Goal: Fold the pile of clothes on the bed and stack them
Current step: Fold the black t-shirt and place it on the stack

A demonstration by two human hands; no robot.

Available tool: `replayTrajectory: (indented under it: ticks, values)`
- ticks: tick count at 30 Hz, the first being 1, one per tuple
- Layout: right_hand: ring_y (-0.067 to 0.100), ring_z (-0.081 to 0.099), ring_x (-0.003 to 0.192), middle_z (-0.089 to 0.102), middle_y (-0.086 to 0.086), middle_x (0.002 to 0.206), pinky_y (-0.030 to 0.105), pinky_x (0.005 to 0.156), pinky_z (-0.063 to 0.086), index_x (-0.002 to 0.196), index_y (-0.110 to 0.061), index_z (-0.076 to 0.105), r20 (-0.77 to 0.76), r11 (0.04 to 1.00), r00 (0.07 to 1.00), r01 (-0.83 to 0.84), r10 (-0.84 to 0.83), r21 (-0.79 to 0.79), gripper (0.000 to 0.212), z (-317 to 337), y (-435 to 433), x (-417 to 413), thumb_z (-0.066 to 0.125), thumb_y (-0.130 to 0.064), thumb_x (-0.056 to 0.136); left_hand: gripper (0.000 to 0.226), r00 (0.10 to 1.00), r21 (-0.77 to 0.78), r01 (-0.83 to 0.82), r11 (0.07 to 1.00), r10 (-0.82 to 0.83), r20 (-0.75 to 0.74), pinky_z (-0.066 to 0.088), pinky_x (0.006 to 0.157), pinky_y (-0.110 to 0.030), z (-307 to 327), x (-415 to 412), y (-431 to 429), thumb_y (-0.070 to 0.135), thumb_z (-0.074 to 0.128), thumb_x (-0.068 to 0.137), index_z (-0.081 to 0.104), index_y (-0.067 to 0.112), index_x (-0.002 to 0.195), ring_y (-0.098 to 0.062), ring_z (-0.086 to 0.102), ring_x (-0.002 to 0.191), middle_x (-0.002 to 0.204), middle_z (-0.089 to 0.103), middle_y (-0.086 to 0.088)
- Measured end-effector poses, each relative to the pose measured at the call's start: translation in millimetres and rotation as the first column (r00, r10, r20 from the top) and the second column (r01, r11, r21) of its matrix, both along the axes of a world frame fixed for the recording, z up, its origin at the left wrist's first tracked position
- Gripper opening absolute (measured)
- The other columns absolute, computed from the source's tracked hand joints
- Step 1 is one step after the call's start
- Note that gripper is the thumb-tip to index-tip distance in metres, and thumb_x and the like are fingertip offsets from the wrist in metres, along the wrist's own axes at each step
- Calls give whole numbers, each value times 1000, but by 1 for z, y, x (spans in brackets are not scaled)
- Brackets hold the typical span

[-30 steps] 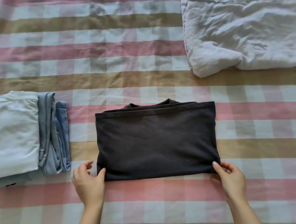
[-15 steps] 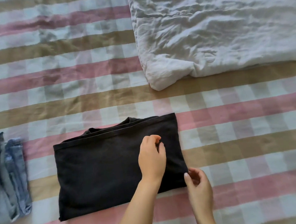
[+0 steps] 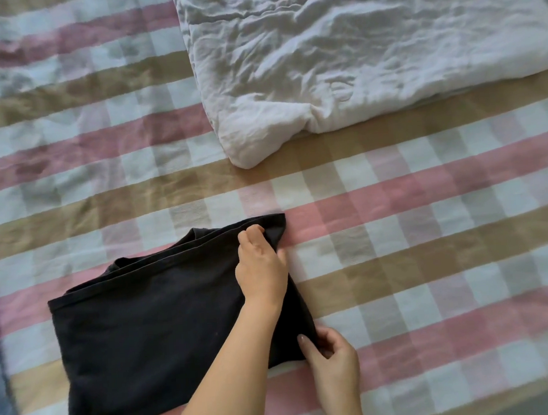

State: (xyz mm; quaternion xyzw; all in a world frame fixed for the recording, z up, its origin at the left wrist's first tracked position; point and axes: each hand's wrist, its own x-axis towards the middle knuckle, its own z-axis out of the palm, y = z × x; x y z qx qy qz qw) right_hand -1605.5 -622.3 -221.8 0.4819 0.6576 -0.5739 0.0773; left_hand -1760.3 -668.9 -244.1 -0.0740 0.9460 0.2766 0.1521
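Pinching the shirt (image 3: 152,343) by its right corners, left hand (image 3: 261,267) far, right hand (image 3: 335,362) near, both had its length running left

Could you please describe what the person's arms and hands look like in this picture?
Both forearms are bare to the frame's edge, and no sleeves show. The left hand and right hand wear no gloves. No ring, watch or bracelet shows on their visible sides. The right thumbnail is short, with no bright polish.
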Motion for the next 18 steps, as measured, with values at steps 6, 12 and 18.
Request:
replayTrajectory:
  ticks: [6,12,18]
  values:
    - [9,65,63,70,-5,66,15,59,49,68,-23,66,-136,999,990,33,-30,19,20,22,-25,2,79,-9,69,27,988,394,-152,907,155,24,34,72,-10,15,-3,-31,3,56,84,50,9,109,-18,52,98,107,54,-3]
    - [7,60,66,58,-12,78,19,60,51,77,-28,65,-459,918,812,-220,360,331,35,64,-89,-2,73,2,61,20,829,751,-548,369,363,426,53,70,-23,64,-6,-123,3,53,90,56,3,109,-12,65,76,89,69,-5]
    - [11,56,68,57,0,78,15,62,48,79,-12,69,-489,718,541,-384,684,580,36,61,-175,0,71,9,50,16,795,798,-580,163,327,511,54,54,-18,76,5,-243,1,46,90,59,9,96,-10,68,67,77,72,-1]
